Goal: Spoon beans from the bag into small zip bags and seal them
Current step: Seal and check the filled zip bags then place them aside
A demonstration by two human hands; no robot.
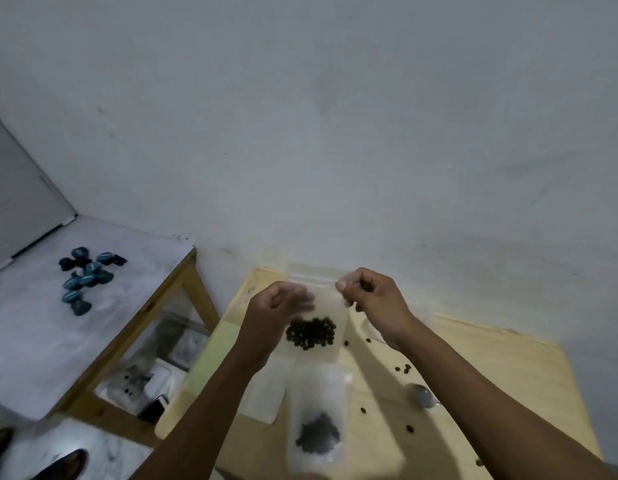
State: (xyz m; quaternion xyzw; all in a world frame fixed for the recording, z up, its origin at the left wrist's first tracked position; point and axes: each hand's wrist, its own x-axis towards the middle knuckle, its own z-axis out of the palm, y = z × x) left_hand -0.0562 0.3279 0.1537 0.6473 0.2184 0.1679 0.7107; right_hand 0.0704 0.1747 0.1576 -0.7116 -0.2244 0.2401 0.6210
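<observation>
A small clear zip bag [326,303] hangs upright in the air above the wooden table [480,368], with dark beans [311,333] gathered at its bottom. My right hand [373,299] pinches the bag's top right corner at the zip strip. My left hand [276,310] is at the bag's left side with blurred fingers over the plastic; whether it grips is unclear. A second zip bag [316,410] holding beans lies on the table nearer to me. A metal spoon [421,395] rests on the table to the right.
Loose beans [402,368] are scattered over the table's right half. An empty flat zip bag [262,393] lies on the table's left part. A lower side table [40,323] at the left carries several blue wrapped pieces [85,275]. A grey wall stands close behind.
</observation>
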